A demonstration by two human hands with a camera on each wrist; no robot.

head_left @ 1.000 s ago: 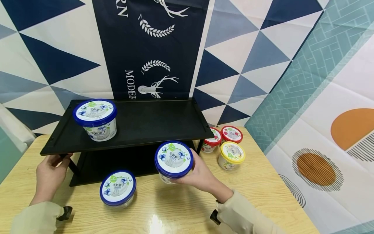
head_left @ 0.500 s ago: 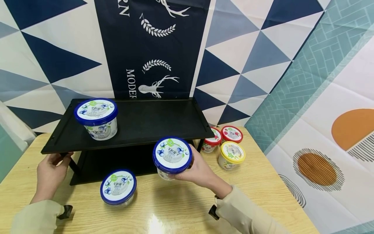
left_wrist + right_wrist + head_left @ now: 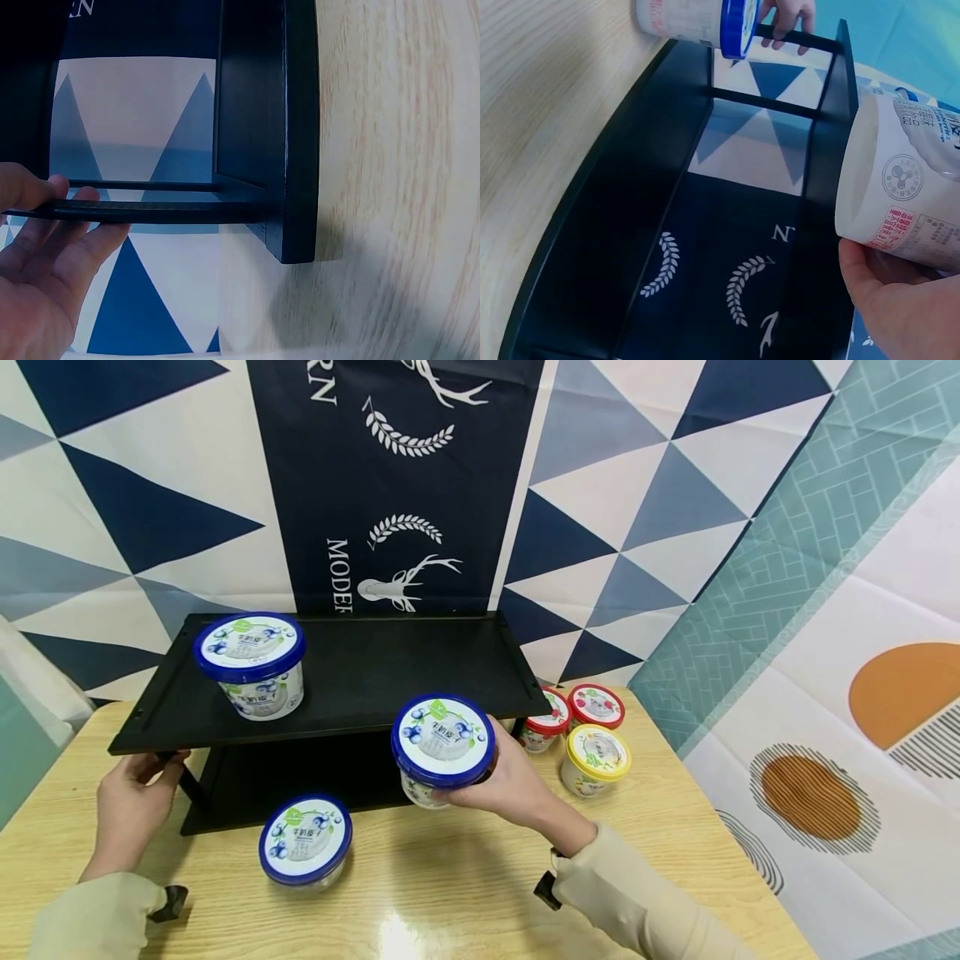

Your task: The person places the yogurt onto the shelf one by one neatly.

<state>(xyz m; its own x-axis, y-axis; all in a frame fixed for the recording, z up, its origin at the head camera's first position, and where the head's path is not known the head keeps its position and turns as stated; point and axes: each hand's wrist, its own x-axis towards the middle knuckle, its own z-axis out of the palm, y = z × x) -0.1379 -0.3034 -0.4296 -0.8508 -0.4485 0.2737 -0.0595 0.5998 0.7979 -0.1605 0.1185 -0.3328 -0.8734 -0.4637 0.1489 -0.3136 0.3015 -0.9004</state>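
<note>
My right hand (image 3: 510, 785) grips a blue-lidded yogurt tub (image 3: 442, 739) by its side, in front of the black two-tier shelf's (image 3: 405, 668) upper board; the right wrist view shows the tub's white body (image 3: 907, 180) with thumb and fingers around it. At the shelf's left end my left hand (image 3: 135, 802) holds the front leg (image 3: 165, 212) just under the top board, thumb on one side and fingers on the other. One blue-lidded tub (image 3: 251, 664) stands on the upper board's left part. Another blue-lidded tub (image 3: 306, 842) stands on the table before the shelf.
Right of the shelf, two red-lidded tubs (image 3: 596, 706) and a yellow-lidded tub (image 3: 596, 760) stand together on the wooden table (image 3: 480, 902). The shelf's lower board (image 3: 300, 785) lies beneath the upper one. A patterned cloth (image 3: 585, 527) hangs close behind.
My right hand has raised the blue-lidded tub, from beside the lower level up to the upper board's front edge. My left hand keeps its hold on the leg.
</note>
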